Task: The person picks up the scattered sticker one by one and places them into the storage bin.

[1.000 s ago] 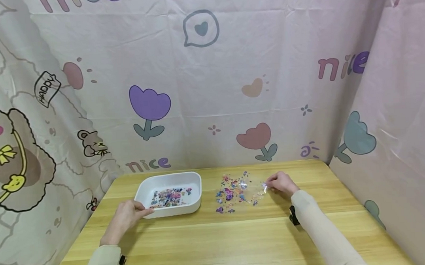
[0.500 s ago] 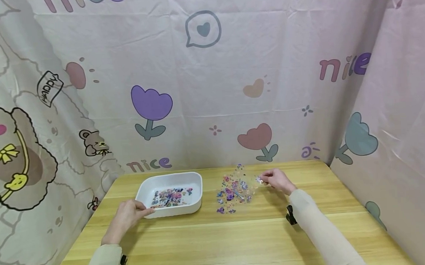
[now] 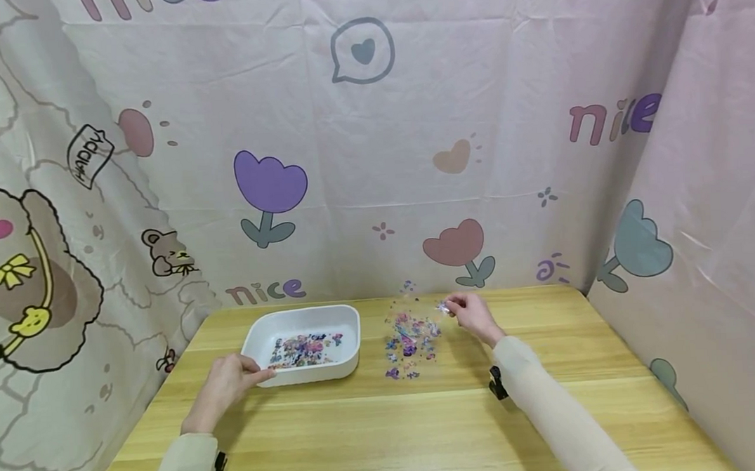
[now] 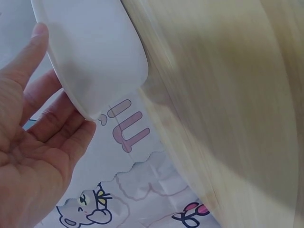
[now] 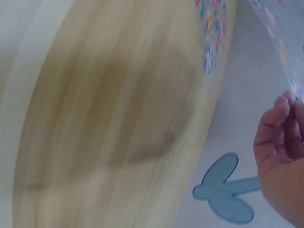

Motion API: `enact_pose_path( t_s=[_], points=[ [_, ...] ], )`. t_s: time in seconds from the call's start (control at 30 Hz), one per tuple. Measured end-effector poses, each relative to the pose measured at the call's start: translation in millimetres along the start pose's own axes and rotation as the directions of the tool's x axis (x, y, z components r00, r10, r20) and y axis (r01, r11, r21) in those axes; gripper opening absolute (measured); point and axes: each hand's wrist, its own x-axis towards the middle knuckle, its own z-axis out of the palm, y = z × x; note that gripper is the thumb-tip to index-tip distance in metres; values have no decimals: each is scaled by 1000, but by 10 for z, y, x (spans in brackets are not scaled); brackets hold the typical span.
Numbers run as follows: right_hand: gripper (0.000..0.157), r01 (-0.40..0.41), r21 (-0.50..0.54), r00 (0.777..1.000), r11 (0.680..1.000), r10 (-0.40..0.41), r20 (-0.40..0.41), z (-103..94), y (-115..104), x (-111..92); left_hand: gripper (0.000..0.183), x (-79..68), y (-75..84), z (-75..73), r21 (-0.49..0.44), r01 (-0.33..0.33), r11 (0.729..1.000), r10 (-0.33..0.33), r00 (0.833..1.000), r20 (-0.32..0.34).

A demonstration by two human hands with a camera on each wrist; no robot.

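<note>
clear plastic piece (image 3: 442, 308), thin and patterned with small multicoloured flakes, is located above the far right part of the pale wood-grain table (image 3: 386, 432). it appears raised; whether its lower part touches the multicoloured flat scatter (image 3: 410, 347) on the wood cannot be told.

state of the right grip (image 3: 472, 313): fingertips pinch one edge of the plastic. state of the left grip (image 3: 228, 377): thumb and fingers grasp the near left corner of the white rectangular tray (image 3: 314, 374), which stands upright on the table with similar bits (image 3: 303, 349) inside.

possible faults: a limp, thin piece may fold or slip if the pinch slackens. a low sweep may drag the scatter or cling to it. uneven pressure by the left grip may tip the tray or shift it.

clearances: the far table edge runs close behind the scatter, with the pale printed curtain (image 3: 373, 144) just beyond; movement away from the person is restricted. a narrow bare strip separates the tray from the scatter. wide bare wood lies on the near side; the right table edge is well apart from the scatter.
</note>
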Motion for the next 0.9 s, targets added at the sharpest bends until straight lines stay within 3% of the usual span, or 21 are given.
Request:
enact_pose_path(
  t_s=[0.63, 0.9],
  points=[
    [18, 109, 127, 994, 986, -110, -2, 615, -499, 47, 30, 15, 14, 14, -4, 22, 1000, -22, 999, 33],
    [21, 109, 158, 993, 981, -115, 30, 868, -733, 59, 32, 21, 3, 1, -5, 20, 1000, -20, 999, 27]
  ],
)
